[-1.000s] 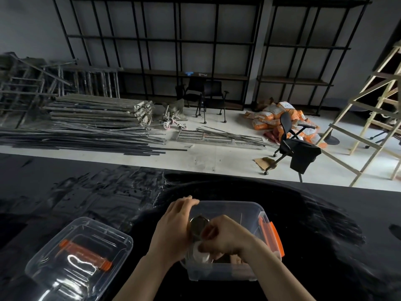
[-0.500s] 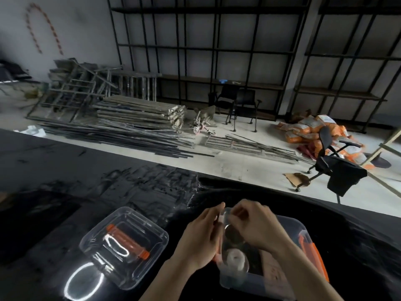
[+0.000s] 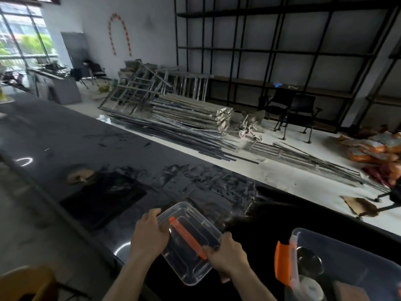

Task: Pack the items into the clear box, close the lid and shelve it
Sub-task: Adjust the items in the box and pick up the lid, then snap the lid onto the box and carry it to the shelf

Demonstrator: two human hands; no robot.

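On the dark table (image 3: 65, 135), down at about six o'clock in the head view, both hands are on the lid (image 3: 188, 242). The left hand (image 3: 148, 235) curls over the lid's near-left edge, fingers hooked on the rim at its ten o'clock corner. The right hand (image 3: 225, 255) clamps the opposite end, right where the orange handle strip (image 3: 187, 237) finishes. So both hands are closed on that lid, holding it between them. Whether it has left the table surface or sits flat on it, I cannot tell from here.

Over at four o'clock, cut off by the frame edge, sits the clear box (image 3: 338, 250), open at the top, well apart from the lid. An orange latch (image 3: 282, 263) stands on its near-left wall. Inside I can make out a round metallic item (image 3: 309, 261) and something pale and rounded (image 3: 310, 287) below it, though both are blurred and I won't name them.

Where does that leave us? Things are in the box, and I see nothing loose waiting on the table near it, so the packing looks done or close to it. That is my reading, not a certainty, as part of the box is out of view. The lid is in hand but not on. Left to do: carry it across to the box, seat it, snap the latches, then take the box to a shelf, perhaps the black shelving (image 3: 282, 51) along the far wall at one o'clock.
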